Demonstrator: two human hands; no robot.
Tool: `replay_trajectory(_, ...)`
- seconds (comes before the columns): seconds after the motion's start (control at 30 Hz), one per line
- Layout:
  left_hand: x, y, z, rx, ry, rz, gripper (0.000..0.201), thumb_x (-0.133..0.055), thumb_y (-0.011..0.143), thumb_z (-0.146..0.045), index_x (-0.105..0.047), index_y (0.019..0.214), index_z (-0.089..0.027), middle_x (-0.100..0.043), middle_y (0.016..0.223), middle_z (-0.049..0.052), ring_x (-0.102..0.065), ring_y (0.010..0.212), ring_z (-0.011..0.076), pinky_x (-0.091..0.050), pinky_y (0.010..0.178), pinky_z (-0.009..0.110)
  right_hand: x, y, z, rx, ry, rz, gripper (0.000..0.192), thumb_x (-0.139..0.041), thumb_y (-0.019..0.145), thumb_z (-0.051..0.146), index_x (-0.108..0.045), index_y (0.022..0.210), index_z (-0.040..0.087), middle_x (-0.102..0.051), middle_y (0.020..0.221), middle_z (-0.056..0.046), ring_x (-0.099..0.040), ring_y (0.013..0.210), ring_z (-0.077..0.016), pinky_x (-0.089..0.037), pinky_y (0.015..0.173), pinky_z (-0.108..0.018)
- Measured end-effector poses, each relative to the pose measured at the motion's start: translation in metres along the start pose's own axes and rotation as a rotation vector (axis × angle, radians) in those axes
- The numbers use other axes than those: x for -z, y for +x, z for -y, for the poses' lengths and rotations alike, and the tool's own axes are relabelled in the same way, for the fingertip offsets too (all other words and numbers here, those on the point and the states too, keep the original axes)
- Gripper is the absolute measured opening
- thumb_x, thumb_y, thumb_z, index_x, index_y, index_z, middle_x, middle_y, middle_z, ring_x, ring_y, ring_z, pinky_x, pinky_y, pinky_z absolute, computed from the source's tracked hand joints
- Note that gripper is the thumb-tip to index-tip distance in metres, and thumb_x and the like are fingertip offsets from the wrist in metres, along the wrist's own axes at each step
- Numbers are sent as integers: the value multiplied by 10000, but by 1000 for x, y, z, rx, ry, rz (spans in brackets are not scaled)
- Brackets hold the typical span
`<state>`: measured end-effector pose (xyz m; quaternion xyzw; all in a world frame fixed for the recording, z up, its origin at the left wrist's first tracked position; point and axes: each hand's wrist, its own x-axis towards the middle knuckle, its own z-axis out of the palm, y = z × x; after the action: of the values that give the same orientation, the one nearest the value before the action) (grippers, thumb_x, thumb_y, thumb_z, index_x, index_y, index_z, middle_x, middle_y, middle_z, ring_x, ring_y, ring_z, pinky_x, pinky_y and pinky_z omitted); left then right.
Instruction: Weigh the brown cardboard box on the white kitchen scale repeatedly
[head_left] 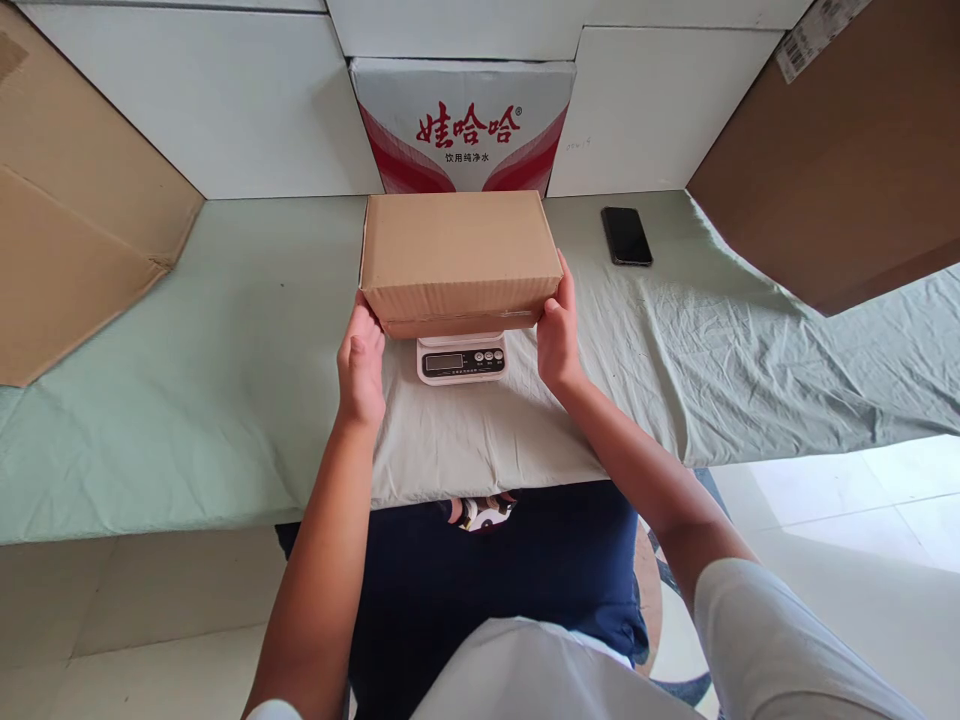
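Note:
A closed brown cardboard box (459, 256) sits over a small white kitchen scale (461, 360), whose dark display and buttons show below the box's front edge. My left hand (361, 365) presses against the box's lower left corner. My right hand (558, 335) grips its lower right corner, fingers up along the side. Whether the box rests fully on the scale or is held just above it I cannot tell.
The table is covered by a pale green cloth (225, 350). A black phone (626, 236) lies at the back right. A white and red printed carton (463, 125) stands behind the box. Large cardboard pieces lean at the left (67, 230) and right (847, 160).

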<state>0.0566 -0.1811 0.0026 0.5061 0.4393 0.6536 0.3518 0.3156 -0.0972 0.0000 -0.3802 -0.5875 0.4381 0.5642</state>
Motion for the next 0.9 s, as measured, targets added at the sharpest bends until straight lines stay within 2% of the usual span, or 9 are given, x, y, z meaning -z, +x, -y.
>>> replay_trajectory(0.13,3,1,3,5,13,-7,1075,-531,864,-1028,-606,1678,-330,-469,1845,86,-319,1780,373,-293,1460,520,4,3,-4,-20,24,-35,978,-458,863,899,-233,1739,526,-316,1894,86,-219,1828,-360,-196,1496,-718)
replay_trajectory(0.27,6,2,6,-15,-2,10,1055,-517,895,-1011,-577,1703,-335,-444,1859,76,-284,1792,372,-254,1474,526,9,6,-13,18,-1,-18,925,-378,922,894,-182,1757,547,-293,1902,89,-233,1832,-356,-247,1471,-746)
replay_trajectory(0.47,12,3,14,-58,34,13,1049,-465,924,-1007,-547,1723,-334,-426,1872,60,-300,1790,347,-298,1463,486,10,6,-23,54,139,-54,854,-505,932,853,-333,1712,551,-350,1879,114,-227,1835,-360,-227,1487,-736)
replay_trajectory(0.7,14,3,18,-83,-11,7,970,-478,970,-957,-573,1712,-339,-441,1865,54,-306,1787,353,-283,1470,501,10,7,-32,9,173,-61,796,-532,966,731,-356,1715,527,-426,1853,98,-235,1839,-331,-206,1502,-720)
replay_trajectory(0.9,11,3,16,-64,-38,-10,974,-507,947,-975,-593,1698,-361,-443,1865,32,-296,1791,347,-276,1474,492,9,6,-28,-9,179,-70,773,-557,966,707,-390,1696,513,-435,1851,89,-255,1832,-337,-226,1500,-712)
